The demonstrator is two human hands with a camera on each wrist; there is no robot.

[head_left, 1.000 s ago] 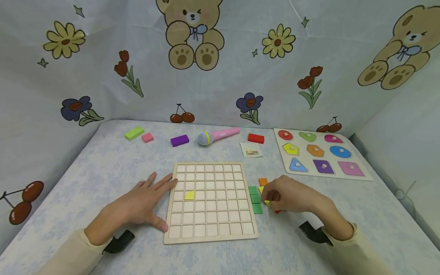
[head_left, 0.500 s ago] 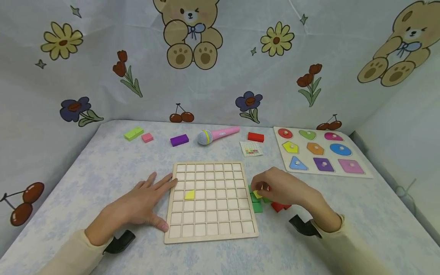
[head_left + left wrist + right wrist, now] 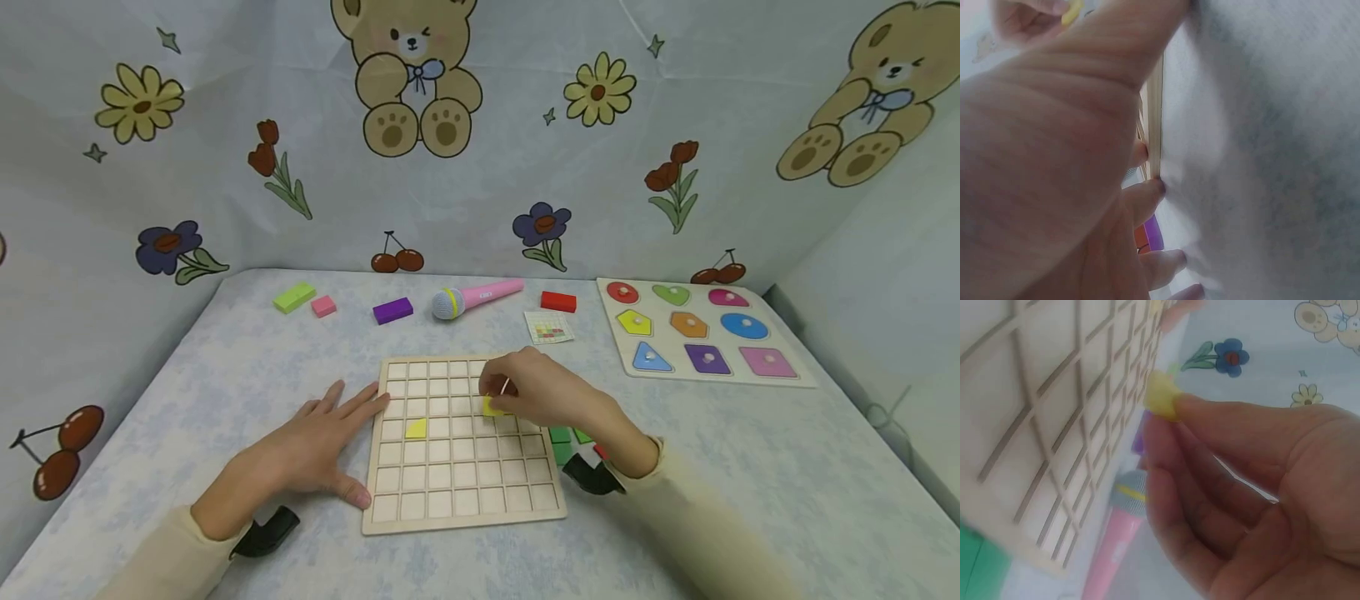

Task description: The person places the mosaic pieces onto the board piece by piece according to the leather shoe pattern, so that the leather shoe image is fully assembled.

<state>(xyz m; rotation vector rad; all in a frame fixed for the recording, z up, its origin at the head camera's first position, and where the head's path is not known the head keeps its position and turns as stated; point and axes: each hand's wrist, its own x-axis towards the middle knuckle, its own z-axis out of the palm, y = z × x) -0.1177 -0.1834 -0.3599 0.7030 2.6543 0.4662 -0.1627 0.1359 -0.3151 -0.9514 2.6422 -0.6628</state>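
A wooden grid board lies flat in the middle of the table, with one yellow tile in a cell on its left side. My left hand rests at the board's left edge, fingers spread and straight; in the left wrist view the fingertips are right at the wooden edge. Over the board's upper right part, my right hand pinches another yellow tile between thumb and index finger, as the right wrist view shows. In the head view that hand covers several cells.
Green tiles lie right of the board, partly under the right wrist. Behind stand a pink toy microphone, a purple block, a red block and a small pattern card. A shape puzzle lies at the right.
My right hand has carried a yellow tile leftward from the loose tiles beside the board to above the grid. The left hand has stayed at the board's edge.
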